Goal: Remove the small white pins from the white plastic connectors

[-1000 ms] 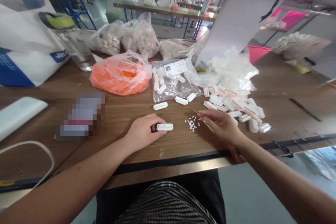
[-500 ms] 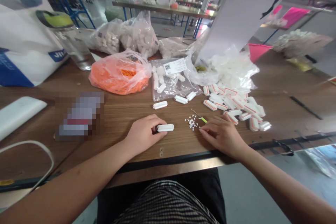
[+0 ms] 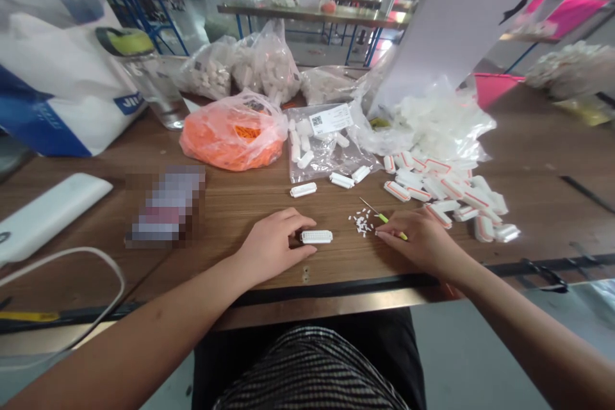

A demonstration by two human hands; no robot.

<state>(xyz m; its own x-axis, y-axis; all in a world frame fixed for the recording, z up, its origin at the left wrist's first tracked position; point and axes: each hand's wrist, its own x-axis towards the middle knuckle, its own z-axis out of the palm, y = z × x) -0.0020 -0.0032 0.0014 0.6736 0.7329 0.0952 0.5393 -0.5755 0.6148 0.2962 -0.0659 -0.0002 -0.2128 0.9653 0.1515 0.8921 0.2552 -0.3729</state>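
My left hand (image 3: 271, 246) grips the left end of a white ribbed plastic block (image 3: 317, 237) lying on the wooden table (image 3: 240, 218). My right hand (image 3: 420, 243) is shut on a thin needle tool with a yellow-green handle (image 3: 384, 218), its metal tip pointing up and left. Just left of those fingertips lies a small scatter of white plastic bits (image 3: 361, 224). Beyond the right hand is a heap of white blocks with orange stripes (image 3: 446, 195). Several plain white blocks (image 3: 342, 180) lie nearer the middle.
Behind the hands stand an orange-filled plastic bag (image 3: 233, 138), a labelled clear bag of white pieces (image 3: 327, 141) and more clear bags. A water bottle (image 3: 154, 93), a white power bank (image 3: 48, 218) and a blurred package (image 3: 166, 208) stand to the left. The table's front edge runs below my hands.
My right hand has moved left and closed over the yellow-green tool. The dark item at the block's left end no longer shows. The whole view has shifted slightly.
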